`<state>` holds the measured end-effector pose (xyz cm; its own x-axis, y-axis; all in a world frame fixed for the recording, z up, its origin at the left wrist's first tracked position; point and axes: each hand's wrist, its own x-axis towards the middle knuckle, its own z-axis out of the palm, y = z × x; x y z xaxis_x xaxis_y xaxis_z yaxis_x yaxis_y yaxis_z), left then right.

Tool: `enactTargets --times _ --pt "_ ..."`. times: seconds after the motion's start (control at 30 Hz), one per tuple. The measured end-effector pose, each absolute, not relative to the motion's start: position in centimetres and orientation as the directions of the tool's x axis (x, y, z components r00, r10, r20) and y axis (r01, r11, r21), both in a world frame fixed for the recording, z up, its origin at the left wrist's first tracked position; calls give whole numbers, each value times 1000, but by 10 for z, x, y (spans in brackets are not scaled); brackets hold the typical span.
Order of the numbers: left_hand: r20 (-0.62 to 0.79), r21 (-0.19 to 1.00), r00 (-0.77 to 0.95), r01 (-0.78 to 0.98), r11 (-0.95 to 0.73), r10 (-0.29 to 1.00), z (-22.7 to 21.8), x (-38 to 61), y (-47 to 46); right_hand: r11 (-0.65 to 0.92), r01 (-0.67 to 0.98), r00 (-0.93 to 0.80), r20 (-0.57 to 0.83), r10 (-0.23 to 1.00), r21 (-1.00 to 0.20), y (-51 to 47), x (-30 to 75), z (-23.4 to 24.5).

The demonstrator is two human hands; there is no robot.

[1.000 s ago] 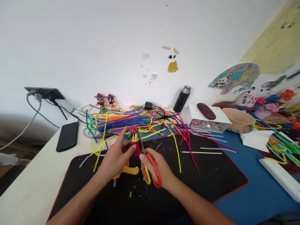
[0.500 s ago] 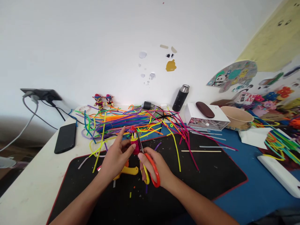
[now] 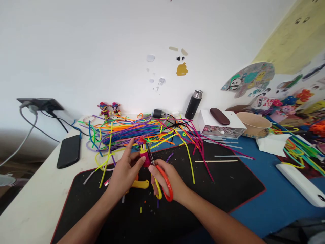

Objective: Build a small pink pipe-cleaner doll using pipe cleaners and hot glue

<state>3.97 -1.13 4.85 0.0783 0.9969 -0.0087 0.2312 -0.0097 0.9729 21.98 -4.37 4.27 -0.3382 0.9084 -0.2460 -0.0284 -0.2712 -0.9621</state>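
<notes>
Head view: surface (image 3: pixel 35 189), white at L, blue at R, against white wall (image 3: pixel 101 51); black mat (image 3: pixel 215 193), heap of colored stems (image 3: pixel 134 131), phone (image 3: pixel 68 151) at L. L hand (image 3: pixel 125 172): narrow grip, holding small pink figure (image 3: pixel 146 160) near mat's far edge. R hand (image 3: pixel 175 181): grip holds scissors (image 3: pixel 164 177), blades alongside figure, contact unclear. Figure partly hidden by L thumb; far-R clutter (image 3: pixel 302 105) cut off, blurry.

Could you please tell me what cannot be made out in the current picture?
- Head view: part of the magenta craft piece, hidden by the left hand.
- Head view: the rest of the yellow tool, hidden by the same hand.
- Head view: whether the scissors touch that piece; too small.
- Head view: the dark cloth, cut off by the bottom-right edges.
</notes>
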Motion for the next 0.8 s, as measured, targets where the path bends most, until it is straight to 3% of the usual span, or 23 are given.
enactTargets --times 0.8 --pt "-66 963 102 267 37 993 40 35 -5 -265 52 -315 -268 910 -963 -44 221 30"
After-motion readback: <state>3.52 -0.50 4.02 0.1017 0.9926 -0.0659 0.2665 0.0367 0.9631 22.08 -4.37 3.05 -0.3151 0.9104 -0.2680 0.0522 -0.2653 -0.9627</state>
